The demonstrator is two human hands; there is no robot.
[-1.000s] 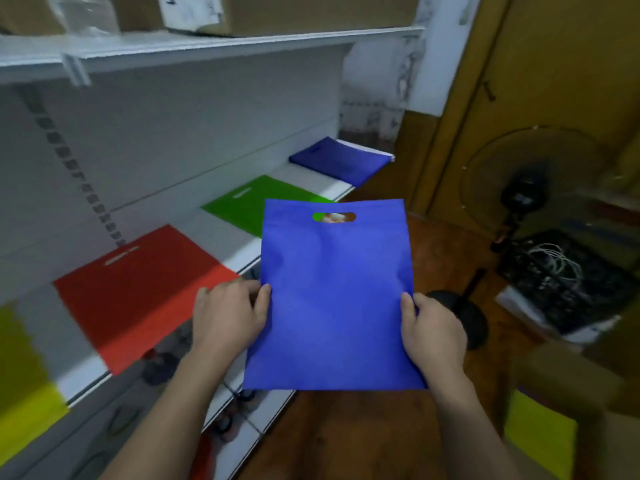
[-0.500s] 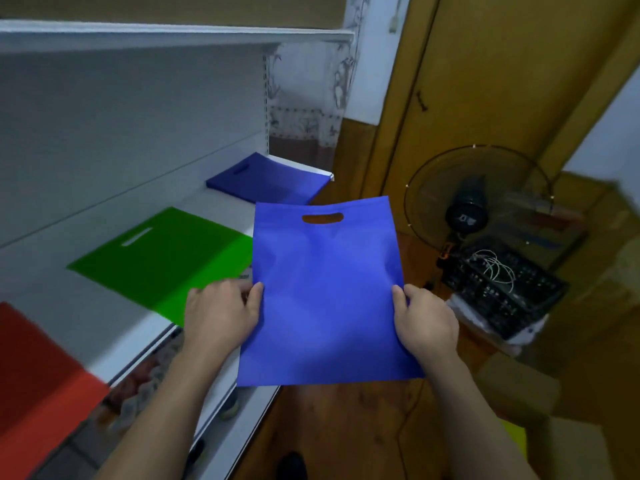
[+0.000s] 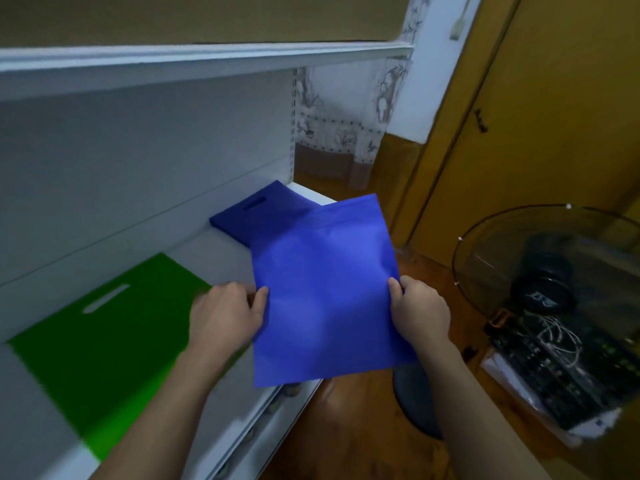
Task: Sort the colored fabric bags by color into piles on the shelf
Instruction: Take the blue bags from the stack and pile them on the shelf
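I hold a flat blue fabric bag [image 3: 325, 292] in the air by its two side edges. My left hand [image 3: 227, 317] pinches the left edge and my right hand [image 3: 420, 310] pinches the right edge. The bag's far end reaches over the front of the white shelf [image 3: 207, 251] and overlaps a darker blue bag pile [image 3: 256, 216] lying at the shelf's right end. A green bag [image 3: 107, 334] with a slot handle lies flat on the shelf to the left, partly under my left forearm.
An upper shelf board [image 3: 207, 60] runs overhead. A standing fan [image 3: 543, 271] is on the wooden floor to the right, with a dark crate of cables [image 3: 554, 362] beside it. A yellow-brown door [image 3: 519, 116] stands behind.
I have moved right along the shelf; the red bag has left the view. The blue bag has travelled forward and tilted flatter, its far end now over the blue pile.
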